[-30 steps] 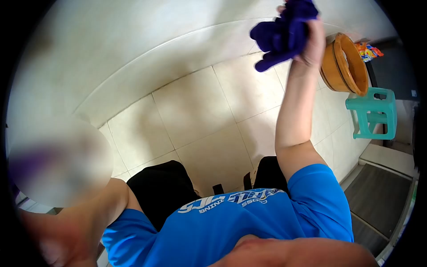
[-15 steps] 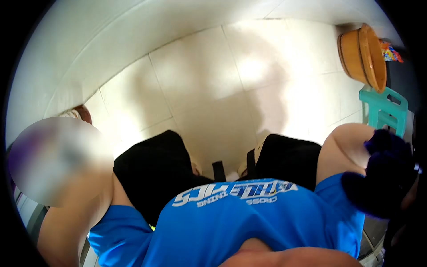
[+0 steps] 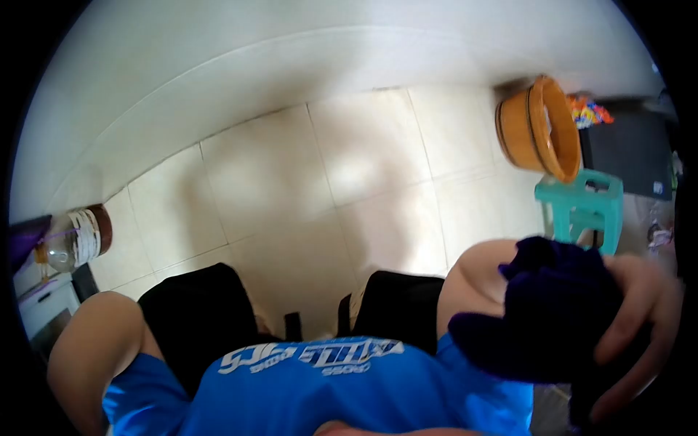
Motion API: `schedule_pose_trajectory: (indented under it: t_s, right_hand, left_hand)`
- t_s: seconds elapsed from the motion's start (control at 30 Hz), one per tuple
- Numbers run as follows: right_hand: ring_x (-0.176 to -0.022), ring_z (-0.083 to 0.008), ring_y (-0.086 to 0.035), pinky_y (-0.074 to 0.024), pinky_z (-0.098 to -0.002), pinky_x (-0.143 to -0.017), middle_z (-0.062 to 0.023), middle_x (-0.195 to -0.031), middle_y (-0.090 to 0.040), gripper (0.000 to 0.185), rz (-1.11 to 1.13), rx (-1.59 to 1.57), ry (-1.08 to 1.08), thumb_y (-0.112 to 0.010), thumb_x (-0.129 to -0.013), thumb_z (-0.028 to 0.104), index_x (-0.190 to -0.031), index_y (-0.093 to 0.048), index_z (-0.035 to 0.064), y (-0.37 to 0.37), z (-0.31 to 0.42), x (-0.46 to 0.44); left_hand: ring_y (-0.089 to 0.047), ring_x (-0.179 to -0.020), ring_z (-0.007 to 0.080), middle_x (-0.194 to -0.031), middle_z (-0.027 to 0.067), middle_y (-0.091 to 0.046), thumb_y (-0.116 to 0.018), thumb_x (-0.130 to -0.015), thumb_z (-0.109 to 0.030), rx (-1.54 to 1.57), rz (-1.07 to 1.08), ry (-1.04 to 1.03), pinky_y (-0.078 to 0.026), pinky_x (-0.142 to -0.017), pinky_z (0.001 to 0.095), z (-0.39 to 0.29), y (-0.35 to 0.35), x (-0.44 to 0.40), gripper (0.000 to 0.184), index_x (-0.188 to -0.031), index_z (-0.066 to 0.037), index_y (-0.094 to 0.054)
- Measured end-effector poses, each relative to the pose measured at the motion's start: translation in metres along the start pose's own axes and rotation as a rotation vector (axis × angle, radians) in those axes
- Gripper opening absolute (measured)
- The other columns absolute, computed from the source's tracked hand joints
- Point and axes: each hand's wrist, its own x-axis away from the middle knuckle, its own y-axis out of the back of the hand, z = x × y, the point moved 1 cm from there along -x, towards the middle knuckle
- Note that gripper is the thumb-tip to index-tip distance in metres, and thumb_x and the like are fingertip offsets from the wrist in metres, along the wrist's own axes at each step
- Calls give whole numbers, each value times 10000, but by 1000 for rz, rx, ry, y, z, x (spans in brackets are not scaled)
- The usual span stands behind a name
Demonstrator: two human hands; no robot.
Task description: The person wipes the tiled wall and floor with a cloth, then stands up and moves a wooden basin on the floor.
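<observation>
We see the purple cloth [image 3: 545,320] at the lower right, in front of the blue sleeve [image 3: 476,381] and gathered in the right hand [image 3: 647,327]. 1.0 s ago it was up by the wall at the end of an outstretched arm; now that arm is bent back and the cloth is close to the shoulder. Compared with 0.5 s ago, we see more of the right hand: its fingers bend around the cloth's outer edge, pinching the fabric, though we cannot tell how firmly. The left hand is out of view, so we cannot tell its grip; only the bent left arm [image 3: 98,341] shows.

The cloth looks soft and thick, deep purple darkening almost to black, bunched on top with a rounded flap towards the shirt.

Beyond it, near the teal stool [image 3: 609,190], we find a tilted wooden bucket [image 3: 520,134] with something pale inside, too small to identify. A bright packet [image 3: 590,111] is just behind it. At far left lies a clear jar [image 3: 64,251] with a brown end; its contents are unclear.
</observation>
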Motion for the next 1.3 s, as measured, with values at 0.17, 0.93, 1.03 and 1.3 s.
schedule_pose_trajectory:
  t_s: [0.17,0.93,1.03,1.3]
  right_hand:
    - [-883,-194,-613,-519,-252,-706,-176,-1239,-508,655,8,-59,43,-634,-822,272,-1352,-369,-7,34,4,-14]
    - [-1303,-440,-295,-222,-438,-1100,-311,-1392,-318,530,-1556,1203,-319,-471,-890,86,-1309,-290,-182,11,-321,-68]
    - [-1333,-440,-254,-206,-468,-1099,-306,-1414,-284,528,-1210,839,-167,-492,-805,-33,-1322,-392,-71,-85,-319,-103]
    - [-1081,-363,-437,-344,-416,-971,-214,-1178,-449,417,-1801,1050,-453,-491,-791,-86,-1195,-546,-5,33,-332,-2]
  left_hand:
    - [-524,-1140,217,-1243,122,-548,-445,-954,-272,52,1,0,-414,-962,332,19,-12,11,419,-1290,-23,-470]
    - [-591,-931,128,-993,53,-641,-582,-913,-208,-221,-425,702,-440,-847,268,225,31,39,299,-1142,-17,-585]
    - [-597,-825,114,-907,53,-644,-582,-911,-131,-279,-361,718,-462,-776,239,252,39,58,209,-1071,0,-607]
    - [-589,-728,115,-820,52,-632,-552,-921,-96,-200,-270,760,-484,-700,255,253,59,73,188,-1069,10,-598]
